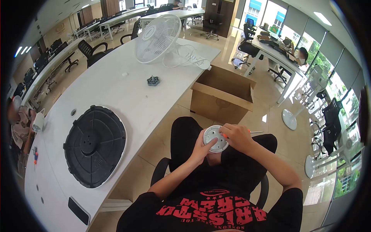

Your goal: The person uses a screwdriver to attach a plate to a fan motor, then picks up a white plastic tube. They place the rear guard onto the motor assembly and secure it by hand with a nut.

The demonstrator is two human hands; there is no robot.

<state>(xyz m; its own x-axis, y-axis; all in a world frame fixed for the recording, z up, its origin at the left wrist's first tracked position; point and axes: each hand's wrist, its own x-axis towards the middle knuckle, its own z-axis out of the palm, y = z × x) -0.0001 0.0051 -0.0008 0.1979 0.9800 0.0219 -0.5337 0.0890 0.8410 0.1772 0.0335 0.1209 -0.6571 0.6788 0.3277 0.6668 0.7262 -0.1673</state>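
Over my lap, my left hand [201, 149] grips a white round plate with several holes [215, 144] by its left edge, the thumb lying across its face. My right hand [237, 137] is closed at the plate's upper right, its fingertips touching or very near the face. Held in that hand is a screwdriver [256, 132]; orange parts show between the fingers and a thin shaft points right. Whether the fingertips also pinch a small part is hidden.
On the white table [135, 104] are a black round fan base [95, 147], a dark knob [153, 81], a fan head in its cage [158, 38] and a phone [79, 210]. An open cardboard box [220, 104] stands beyond my knees. A person [21, 123] sits at far left.
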